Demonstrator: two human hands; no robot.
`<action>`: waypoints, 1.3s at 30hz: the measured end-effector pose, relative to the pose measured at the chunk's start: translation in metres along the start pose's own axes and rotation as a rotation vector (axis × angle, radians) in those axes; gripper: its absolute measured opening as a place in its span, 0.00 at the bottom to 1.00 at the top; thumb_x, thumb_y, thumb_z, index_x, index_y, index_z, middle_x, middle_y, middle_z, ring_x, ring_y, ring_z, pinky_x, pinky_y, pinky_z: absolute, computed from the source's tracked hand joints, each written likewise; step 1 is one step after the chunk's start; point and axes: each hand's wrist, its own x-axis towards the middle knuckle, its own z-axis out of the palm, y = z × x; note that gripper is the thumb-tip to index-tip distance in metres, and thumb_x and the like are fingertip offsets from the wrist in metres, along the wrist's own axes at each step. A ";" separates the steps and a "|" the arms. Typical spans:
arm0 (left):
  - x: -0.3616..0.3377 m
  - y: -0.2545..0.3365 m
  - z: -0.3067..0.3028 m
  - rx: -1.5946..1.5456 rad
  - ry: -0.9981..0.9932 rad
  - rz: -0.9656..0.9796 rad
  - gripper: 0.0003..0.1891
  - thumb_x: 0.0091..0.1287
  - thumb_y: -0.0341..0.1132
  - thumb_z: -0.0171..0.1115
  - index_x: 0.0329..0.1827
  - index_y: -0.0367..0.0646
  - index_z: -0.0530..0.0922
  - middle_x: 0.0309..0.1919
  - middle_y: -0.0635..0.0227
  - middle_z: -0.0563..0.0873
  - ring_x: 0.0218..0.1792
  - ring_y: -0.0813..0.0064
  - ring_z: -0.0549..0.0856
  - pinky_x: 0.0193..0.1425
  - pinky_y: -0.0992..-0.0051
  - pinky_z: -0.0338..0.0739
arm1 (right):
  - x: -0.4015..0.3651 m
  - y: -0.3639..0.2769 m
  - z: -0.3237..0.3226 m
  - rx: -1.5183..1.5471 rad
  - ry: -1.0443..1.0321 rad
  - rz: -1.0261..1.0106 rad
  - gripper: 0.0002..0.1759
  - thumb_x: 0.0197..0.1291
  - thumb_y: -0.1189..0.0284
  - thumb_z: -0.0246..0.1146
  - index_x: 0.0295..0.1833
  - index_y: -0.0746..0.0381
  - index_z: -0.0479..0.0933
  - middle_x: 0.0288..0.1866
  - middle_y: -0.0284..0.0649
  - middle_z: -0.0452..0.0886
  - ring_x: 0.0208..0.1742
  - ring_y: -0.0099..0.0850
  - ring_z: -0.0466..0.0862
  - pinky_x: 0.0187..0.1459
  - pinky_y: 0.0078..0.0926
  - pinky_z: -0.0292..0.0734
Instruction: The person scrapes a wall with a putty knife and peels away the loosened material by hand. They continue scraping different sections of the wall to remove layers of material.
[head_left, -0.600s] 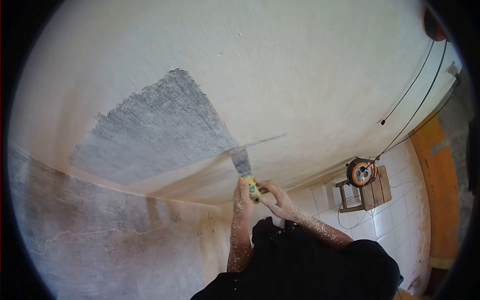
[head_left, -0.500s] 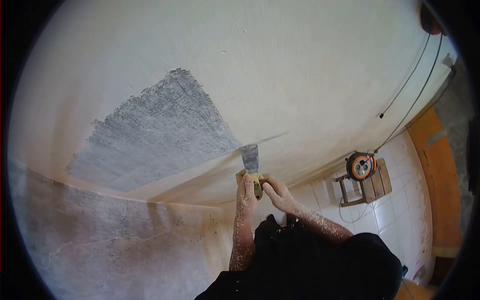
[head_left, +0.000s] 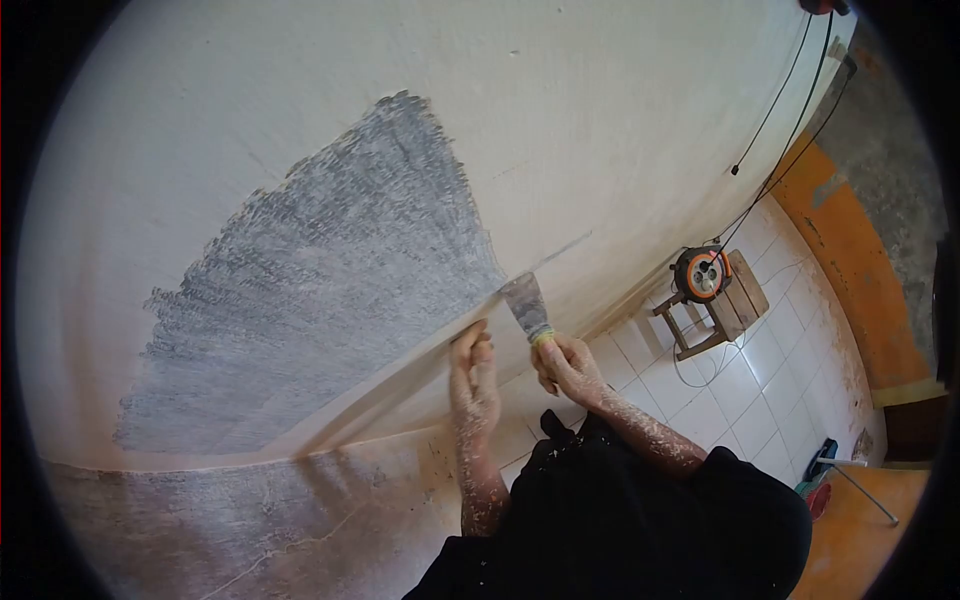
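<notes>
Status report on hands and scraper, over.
Right hand gripping scraper, blade by the gray patch's right corner. Left hand empty, close to wall. No obstruction seen at blade; cable reel on wooden stool, off to the right.

From here, a hand could sweep along the pale wall (head_left: 640,110) through the upper middle of the frame, as far as the black cables (head_left: 822,75) hanging at upper right. Lower down, right of centre, the wooden stool (head_left: 742,300) and the cable reel (head_left: 700,275) block the way, with a thin cord (head_left: 690,383) looped beside them. The stained wall (head_left: 300,520) shuts off the lower left.
</notes>
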 end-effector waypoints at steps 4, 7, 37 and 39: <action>-0.009 0.000 -0.055 0.115 0.238 0.100 0.20 0.76 0.45 0.51 0.51 0.34 0.77 0.35 0.63 0.81 0.40 0.73 0.79 0.54 0.70 0.72 | -0.010 -0.015 0.008 -0.139 0.091 0.017 0.22 0.74 0.58 0.49 0.27 0.60 0.69 0.16 0.25 0.65 0.17 0.14 0.63 0.19 0.15 0.57; -0.007 -0.002 -0.076 0.106 0.430 0.170 0.19 0.76 0.44 0.50 0.43 0.33 0.78 0.29 0.63 0.83 0.37 0.73 0.81 0.52 0.71 0.73 | -0.013 -0.014 0.013 -0.126 0.162 0.001 0.23 0.73 0.57 0.50 0.27 0.60 0.69 0.16 0.25 0.65 0.17 0.13 0.63 0.19 0.15 0.57; -0.003 0.001 -0.077 0.433 0.624 0.421 0.18 0.75 0.42 0.51 0.40 0.32 0.77 0.39 0.60 0.76 0.42 0.67 0.74 0.51 0.68 0.70 | -0.020 -0.042 0.021 -0.160 0.201 0.112 0.26 0.74 0.56 0.48 0.23 0.59 0.66 0.15 0.25 0.63 0.14 0.13 0.62 0.17 0.15 0.57; -0.001 -0.006 -0.077 0.520 0.616 0.406 0.19 0.76 0.42 0.48 0.41 0.32 0.77 0.41 0.58 0.76 0.44 0.66 0.75 0.53 0.67 0.70 | -0.016 -0.026 0.011 -0.264 0.196 0.048 0.26 0.74 0.56 0.49 0.24 0.59 0.66 0.15 0.24 0.62 0.15 0.13 0.62 0.17 0.15 0.57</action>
